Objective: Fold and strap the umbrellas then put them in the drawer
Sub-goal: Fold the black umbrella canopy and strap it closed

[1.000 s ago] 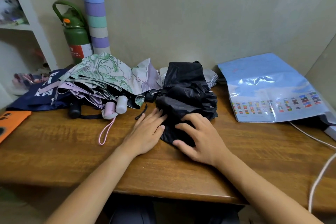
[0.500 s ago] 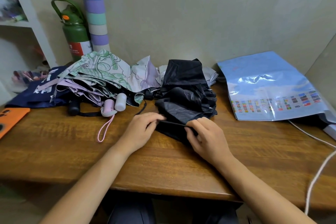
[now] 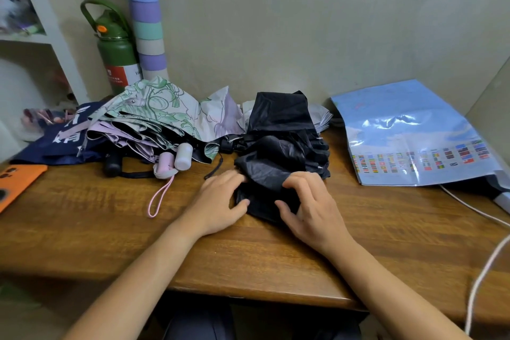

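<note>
A collapsed black umbrella [image 3: 278, 143] lies loosely bunched on the wooden desk [image 3: 110, 229], its canopy unfolded. My left hand [image 3: 218, 201] grips the near left edge of its black fabric, thumb under the cloth. My right hand [image 3: 309, 201] pinches the near right fold, fingers curled over it. To the left lies a pile of unstrapped umbrellas: a green-and-lilac floral one [image 3: 160, 110], with pink and white handles [image 3: 174, 160] and a pink wrist loop [image 3: 158, 197]. No drawer is in view.
A navy cloth [image 3: 63, 138] and an orange phone [image 3: 16, 179] lie at far left. A green bottle [image 3: 116, 50] and a pastel striped tube [image 3: 146, 19] stand against the wall. A blue plastic sheet with flags [image 3: 408, 132] and white cables [image 3: 480, 279] occupy the right side.
My hands went from resting flat on the black fabric to pinching a fold between them, and now grip the gathered near edge from both sides.
</note>
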Available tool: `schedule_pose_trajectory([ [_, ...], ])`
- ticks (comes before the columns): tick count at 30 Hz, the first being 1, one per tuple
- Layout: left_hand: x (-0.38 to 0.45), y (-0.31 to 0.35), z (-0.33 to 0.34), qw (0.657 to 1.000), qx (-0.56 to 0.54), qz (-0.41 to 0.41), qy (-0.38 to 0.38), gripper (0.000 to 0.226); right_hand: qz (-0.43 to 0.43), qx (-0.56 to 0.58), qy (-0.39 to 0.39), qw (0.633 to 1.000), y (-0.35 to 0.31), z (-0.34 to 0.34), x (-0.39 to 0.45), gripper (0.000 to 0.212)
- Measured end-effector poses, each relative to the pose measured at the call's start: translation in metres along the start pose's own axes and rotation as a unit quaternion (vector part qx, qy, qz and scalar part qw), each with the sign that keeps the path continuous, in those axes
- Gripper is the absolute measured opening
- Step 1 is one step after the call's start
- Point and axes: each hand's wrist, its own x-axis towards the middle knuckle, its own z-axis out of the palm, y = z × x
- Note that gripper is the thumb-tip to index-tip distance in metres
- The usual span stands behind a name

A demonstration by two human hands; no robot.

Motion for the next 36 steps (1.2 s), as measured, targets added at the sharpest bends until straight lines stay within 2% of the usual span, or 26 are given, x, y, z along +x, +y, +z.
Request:
schedule_pose_trajectory([
  [3, 0.001, 0.002, 0.004, 0.997, 0.065, 0.009, -0.042, 0.064, -0.01, -0.019, 0.0, 1.0, 0.001, 0.003, -0.001, 0.065],
  [5, 0.0, 0.003, 0.005, 0.995, 0.083, 0.008, -0.056, 0.068, -0.005, -0.038, -0.03, 0.999, 0.001, 0.004, -0.001, 0.073],
  [7, -0.001, 0.003, 0.005, 0.992, 0.101, 0.005, -0.071, 0.073, 0.006, -0.053, -0.048, 0.997, 0.003, 0.007, 0.0, 0.064],
  [11, 0.0, 0.004, 0.005, 0.987, 0.137, 0.013, -0.081, 0.079, -0.035, -0.055, -0.053, 0.996, 0.005, 0.012, -0.002, 0.012],
  [15, -0.002, 0.006, 0.004, 0.988, 0.128, 0.012, -0.088, 0.084, -0.033, -0.044, -0.049, 0.997, 0.0, 0.008, -0.002, 0.006],
  [18, -0.001, 0.005, 0.004, 0.997, 0.054, -0.016, -0.05, 0.069, -0.024, -0.02, -0.055, 0.998, -0.003, 0.002, -0.002, 0.003],
  [21, -0.001, 0.004, 0.0, 0.99, -0.077, -0.092, 0.076, 0.032, -0.021, -0.001, -0.088, 0.996, -0.004, 0.001, -0.002, 0.002],
  [23, -0.003, 0.001, -0.002, 0.976, -0.131, -0.092, 0.145, 0.028, -0.014, 0.008, -0.101, 0.995, -0.006, 0.001, -0.001, 0.001],
  [29, -0.001, -0.007, -0.001, 0.969, -0.194, -0.079, 0.134, 0.041, -0.002, 0.019, -0.109, 0.994, -0.008, -0.001, -0.001, 0.011],
  [31, 0.001, -0.009, 0.0, 0.972, -0.188, -0.085, 0.115, 0.031, 0.002, 0.009, -0.112, 0.994, -0.008, -0.001, -0.001, 0.019],
  [34, 0.002, -0.012, 0.001, 0.971, -0.186, -0.095, 0.119, 0.004, 0.01, 0.004, -0.118, 0.993, -0.007, -0.001, 0.0, 0.026],
  [36, 0.001, -0.012, -0.001, 0.959, -0.231, -0.103, 0.126, 0.01, 0.011, 0.005, -0.127, 0.992, -0.006, 0.0, -0.001, 0.025],
])
